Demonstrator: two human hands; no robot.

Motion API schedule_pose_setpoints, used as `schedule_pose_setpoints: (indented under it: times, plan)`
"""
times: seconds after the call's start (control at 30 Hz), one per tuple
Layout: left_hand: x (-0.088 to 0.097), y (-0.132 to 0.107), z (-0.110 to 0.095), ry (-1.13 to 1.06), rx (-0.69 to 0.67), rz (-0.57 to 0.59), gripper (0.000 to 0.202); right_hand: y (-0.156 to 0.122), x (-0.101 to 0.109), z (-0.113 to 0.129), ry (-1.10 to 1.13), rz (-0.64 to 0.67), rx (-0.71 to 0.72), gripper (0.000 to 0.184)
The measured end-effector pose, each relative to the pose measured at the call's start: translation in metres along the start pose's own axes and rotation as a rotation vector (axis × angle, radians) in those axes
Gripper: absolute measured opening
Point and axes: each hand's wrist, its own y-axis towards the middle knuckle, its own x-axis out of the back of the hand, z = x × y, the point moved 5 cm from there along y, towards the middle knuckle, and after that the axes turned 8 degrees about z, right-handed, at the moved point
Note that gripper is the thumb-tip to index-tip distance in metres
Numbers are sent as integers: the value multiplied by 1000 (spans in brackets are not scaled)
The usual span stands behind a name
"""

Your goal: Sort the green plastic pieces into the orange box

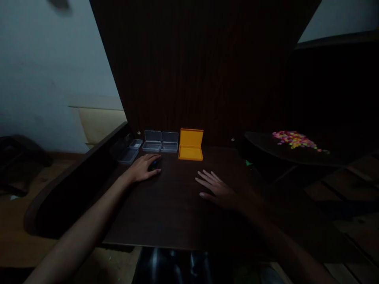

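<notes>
My left hand (pixel 144 168) rests on the dark wooden tabletop with its thumb and fingers apart. Between them, partly covered by the hand, lie small dark blue and yellowish bits (pixel 154 164), too dim to name. My right hand (pixel 217 191) is palm down over the table, fingers spread, holding nothing. Ahead of both hands stands an orange box (pixel 191 153) with its lid raised. To its left are two clear plastic boxes, one (pixel 169 147) beside the orange box and another (pixel 152 146), both with lids up.
Farther left are another clear box (pixel 128 155) and a small clear one (pixel 136 143). Colourful small pieces (pixel 294 139) lie piled on a dark surface (pixel 263 146) at the right. A green bit (pixel 248 162) is by the table's right side. A raised side rail (pixel 74 185) borders the left.
</notes>
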Motion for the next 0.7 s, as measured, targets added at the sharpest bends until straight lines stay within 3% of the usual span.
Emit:
schedule_pose_setpoints:
  times: [0.33, 0.7]
  plan:
    - [-7, -1, 16, -248, 100, 12, 84, 3, -2, -2, -18, -5, -10, 66]
    - [-8, 0, 9, -280, 103, 42, 85, 2, 0, 2, -34, 1, -12, 65]
